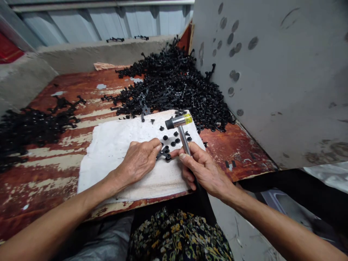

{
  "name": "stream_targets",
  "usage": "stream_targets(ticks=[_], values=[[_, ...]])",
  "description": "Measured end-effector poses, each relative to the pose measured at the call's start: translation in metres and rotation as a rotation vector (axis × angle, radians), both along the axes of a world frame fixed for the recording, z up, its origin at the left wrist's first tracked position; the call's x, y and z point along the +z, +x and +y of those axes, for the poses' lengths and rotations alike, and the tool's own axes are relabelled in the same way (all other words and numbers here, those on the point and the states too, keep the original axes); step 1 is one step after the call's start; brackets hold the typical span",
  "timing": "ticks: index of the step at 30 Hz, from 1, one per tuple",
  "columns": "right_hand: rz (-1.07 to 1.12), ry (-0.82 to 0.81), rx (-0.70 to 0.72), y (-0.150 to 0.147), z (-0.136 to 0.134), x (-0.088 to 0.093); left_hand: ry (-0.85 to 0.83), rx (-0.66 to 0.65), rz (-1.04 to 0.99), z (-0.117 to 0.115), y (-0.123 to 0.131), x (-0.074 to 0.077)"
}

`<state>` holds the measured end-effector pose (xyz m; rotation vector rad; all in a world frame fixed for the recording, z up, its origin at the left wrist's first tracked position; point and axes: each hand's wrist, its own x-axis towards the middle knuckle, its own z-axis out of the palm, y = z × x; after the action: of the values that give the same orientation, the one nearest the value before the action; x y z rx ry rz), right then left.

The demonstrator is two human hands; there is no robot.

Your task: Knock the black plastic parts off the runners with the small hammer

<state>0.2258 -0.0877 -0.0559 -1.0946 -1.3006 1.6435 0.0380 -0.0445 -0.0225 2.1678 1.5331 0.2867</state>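
My left hand [143, 157] is closed on one end of a small black plastic bracket [163, 152], just above a white cloth [108, 152]. In my right hand [202, 165] is a small mallet [179, 121], its steel handle pointing up and away from me. The mallet head has a black face on the left and a yellow one on the right. My right index finger reaches toward the bracket's near end, by a round black cap. Several loose black plugs [173, 144] lie on the cloth beyond the bracket. My left fingertips hide part of the bracket.
A large heap of black plastic parts [174, 87] covers the back of the worn red-brown table [62, 141]. Another pile of black brackets [38, 125] sits at the left. A grey panel [285, 79] stands along the right side, and a concrete ledge [81, 58] runs behind.
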Motion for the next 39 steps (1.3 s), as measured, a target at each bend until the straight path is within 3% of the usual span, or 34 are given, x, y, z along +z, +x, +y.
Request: stream_targets(ticks=[21, 26, 30, 33, 39], values=[[-0.062, 0.004, 0.007, 0.005, 0.000, 0.008, -0.009, -0.047, 0.118, 0.001, 0.000, 0.005], [-0.386, 0.268, -0.044, 0.020, -0.006, 0.020, -0.027, -0.071, 0.183, 0.004, 0.001, 0.011], [-0.604, 0.557, -0.007, 0.031, -0.014, 0.018, -0.033, -0.061, 0.230, 0.003, 0.002, 0.014], [-0.649, 0.727, 0.052, 0.033, -0.017, 0.014, -0.040, -0.051, 0.237, 0.003, 0.003, 0.014], [-0.724, 0.827, 0.079, 0.032, -0.022, 0.020, -0.048, -0.049, 0.232, 0.005, 0.003, 0.015]])
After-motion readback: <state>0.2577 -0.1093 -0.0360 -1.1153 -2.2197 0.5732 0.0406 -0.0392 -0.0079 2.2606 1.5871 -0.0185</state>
